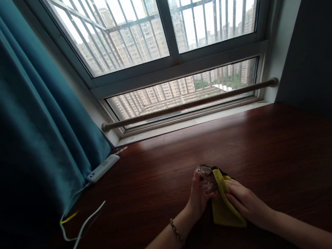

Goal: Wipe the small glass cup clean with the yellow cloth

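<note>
My left hand (198,197) is closed around a pair of glasses (206,176), holding them up just above the dark wooden desk (281,153). My right hand (247,203) grips a yellow cloth (224,209) and presses a fold of it against the glasses. The cloth hangs down between both hands. A beaded bracelet (176,231) sits on my left wrist. Part of the glasses is hidden behind the cloth and my fingers.
A white power strip (102,168) lies at the desk's back left, with white cables (79,231) trailing toward me. A teal curtain (20,120) hangs on the left. Behind the desk is a barred window (169,37) with a rail (188,104).
</note>
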`<state>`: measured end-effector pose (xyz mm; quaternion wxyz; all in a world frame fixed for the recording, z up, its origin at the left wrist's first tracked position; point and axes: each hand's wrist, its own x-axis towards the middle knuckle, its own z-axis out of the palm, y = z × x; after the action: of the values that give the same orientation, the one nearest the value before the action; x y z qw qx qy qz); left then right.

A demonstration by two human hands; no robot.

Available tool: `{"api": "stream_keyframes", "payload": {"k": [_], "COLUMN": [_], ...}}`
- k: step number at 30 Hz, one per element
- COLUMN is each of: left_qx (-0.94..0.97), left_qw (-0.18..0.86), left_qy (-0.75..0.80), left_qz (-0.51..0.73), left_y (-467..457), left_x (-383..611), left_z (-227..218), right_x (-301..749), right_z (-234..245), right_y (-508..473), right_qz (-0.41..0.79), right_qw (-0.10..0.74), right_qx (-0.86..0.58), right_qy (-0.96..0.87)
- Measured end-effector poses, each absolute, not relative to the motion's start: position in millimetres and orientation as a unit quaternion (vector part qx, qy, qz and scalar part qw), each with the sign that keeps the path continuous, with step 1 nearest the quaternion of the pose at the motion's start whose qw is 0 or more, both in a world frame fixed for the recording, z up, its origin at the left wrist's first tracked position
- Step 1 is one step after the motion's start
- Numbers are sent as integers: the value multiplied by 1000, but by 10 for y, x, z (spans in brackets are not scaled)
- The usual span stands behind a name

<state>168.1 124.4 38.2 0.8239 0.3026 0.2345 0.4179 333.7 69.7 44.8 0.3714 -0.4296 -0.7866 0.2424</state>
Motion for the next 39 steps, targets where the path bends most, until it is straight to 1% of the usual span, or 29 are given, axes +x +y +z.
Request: {"api": "stream_keyframes", "payload": {"k": [3,6,10,16,25,29,35,39], "left_qx": [290,296,319,368,391,455,526,579], "left_qw": [807,805,794,768,750,722,700,671], "left_qy": [258,268,282,261,262,221,203,210], "left_qz": [444,439,434,454,465,472,437,412], "left_y": [1275,1278,1274,1250,1226,1229,1165,1149], "left_x": [1690,1700,1713,1733,1730,1719,1704,1690], "left_z": [437,431,350,301,296,277,380,323], "right_x": [3346,3356,3363,3373,3375,3376,3387,3385], "right_z": [411,394,397,364,328,303,243,282], "right_y": [697,692,672,644,637,649,662,640], "right_qz": [204,193,207,211,183,160,112,98], "right_qw": [351,354,390,436,429,420,418,413], "right_qx": [-418,-420,-436,-454,-474,-479,-481,-466], "right_qy": [-813,-813,-784,-748,-747,-754,-763,-776]}}
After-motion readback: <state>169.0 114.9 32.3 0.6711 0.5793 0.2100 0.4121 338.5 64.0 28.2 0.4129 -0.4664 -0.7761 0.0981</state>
